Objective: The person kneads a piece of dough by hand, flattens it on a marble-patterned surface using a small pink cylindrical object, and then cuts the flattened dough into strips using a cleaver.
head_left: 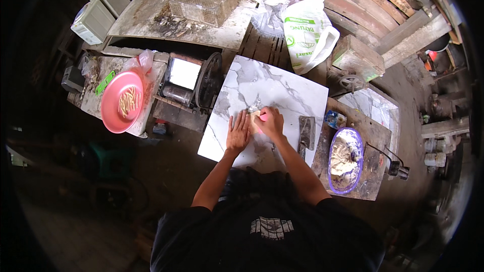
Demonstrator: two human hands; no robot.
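The left hand (pixel 238 133) lay flat, fingers spread, on the white marble-patterned slab worktop (pixel 297 95), beside the right hand (pixel 271 122), which was curled over a small pale lump of dough (pixel 255 116) and pressed it down. The dough could likely stick or tear under uneven pressure. A grey metal cleaver (pixel 306 133) lay near the right forearm, risking a nick.

Both hands on marble slab (pixel 282 95). Left hand (pixel 238 133) flat, palm down, w/ fingers together. Right hand (pixel 271 122) curled over pale dough piece (pixel 255 116), touching it. Scraper (pixel 306 132) just right of hands. Purple bowl (pixel 333 171) w/ dough further right; pink plate (pixel 113 116) w/ strips far left.
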